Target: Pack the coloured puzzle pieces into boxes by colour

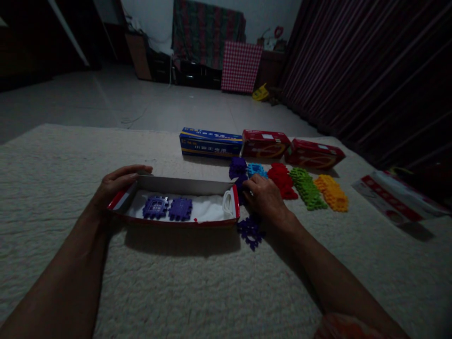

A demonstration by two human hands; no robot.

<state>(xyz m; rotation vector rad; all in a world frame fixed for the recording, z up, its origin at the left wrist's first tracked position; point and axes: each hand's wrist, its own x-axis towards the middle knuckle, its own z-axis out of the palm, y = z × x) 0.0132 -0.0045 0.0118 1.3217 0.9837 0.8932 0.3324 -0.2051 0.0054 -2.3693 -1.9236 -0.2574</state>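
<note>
Head: left hand (118, 182) against box (180, 185); right hand (265, 194) at purple piece (240, 184).

dim, murky light; soft shadows

I'm in somebody's home here, dimly lit: long pleated curtain (349, 61) on my right, pale tiled floor (102, 101) ahead, striped cloth (208, 33) draped above low cabinets (160, 70), quilted cover (212, 292) spread before me.

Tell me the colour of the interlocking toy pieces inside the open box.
The interlocking toy pieces are purple, best seen in the head view.
</note>
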